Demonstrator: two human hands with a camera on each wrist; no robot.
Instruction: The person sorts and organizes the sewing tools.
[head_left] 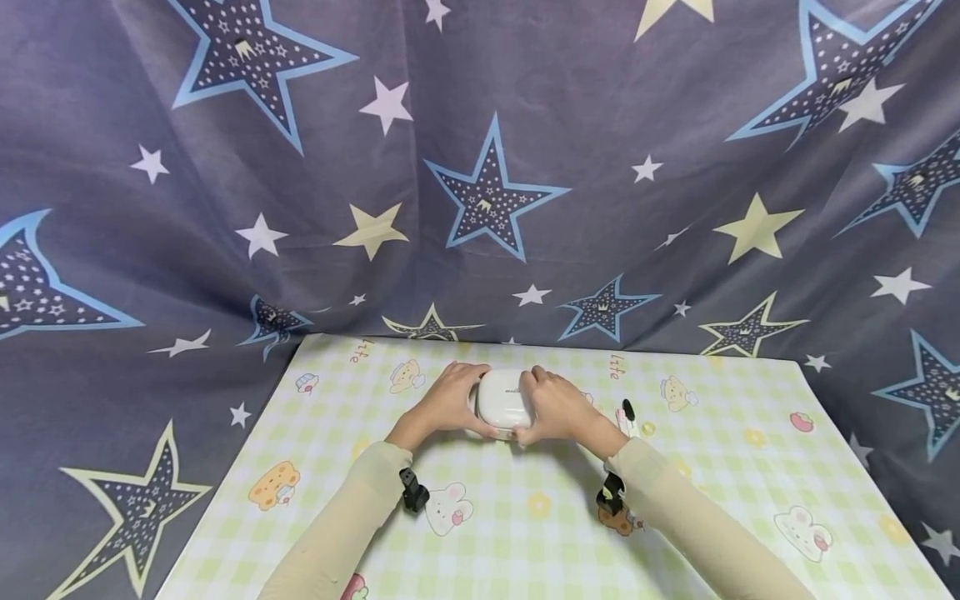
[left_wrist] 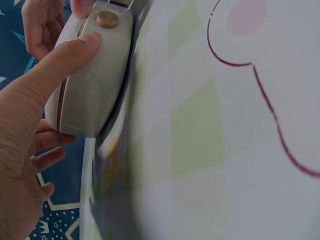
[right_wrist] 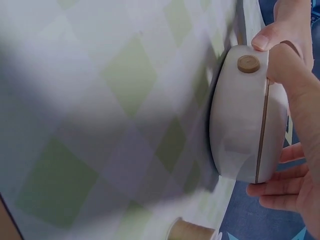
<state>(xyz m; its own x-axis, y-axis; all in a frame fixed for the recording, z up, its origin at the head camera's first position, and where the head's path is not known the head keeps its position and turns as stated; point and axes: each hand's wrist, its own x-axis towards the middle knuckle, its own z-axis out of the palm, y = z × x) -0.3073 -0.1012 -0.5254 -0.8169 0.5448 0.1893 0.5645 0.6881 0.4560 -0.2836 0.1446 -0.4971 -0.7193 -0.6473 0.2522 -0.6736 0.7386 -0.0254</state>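
Note:
A white rounded case point(head_left: 501, 400) sits on the table between both hands. Its front carries a round gold-brown button point(right_wrist: 248, 64), and a thin brown seam runs around it. My left hand point(head_left: 453, 400) grips the case's left side; in the left wrist view the thumb point(left_wrist: 75, 52) presses the front by the button, with the other fingers spread toward the far side. My right hand point(head_left: 557, 406) holds the right side, thumb at the front near the seam and fingers around the back. The lid looks closed along the seam.
Right of the case, partly behind the right forearm, lie a small black-and-white item point(head_left: 628, 412) and a small yellowish round thing point(head_left: 648, 428). A brown spool-like object point(right_wrist: 192, 231) shows in the right wrist view. The checked tabletop point(head_left: 525, 550) meets a star-printed curtain point(head_left: 487, 292) behind.

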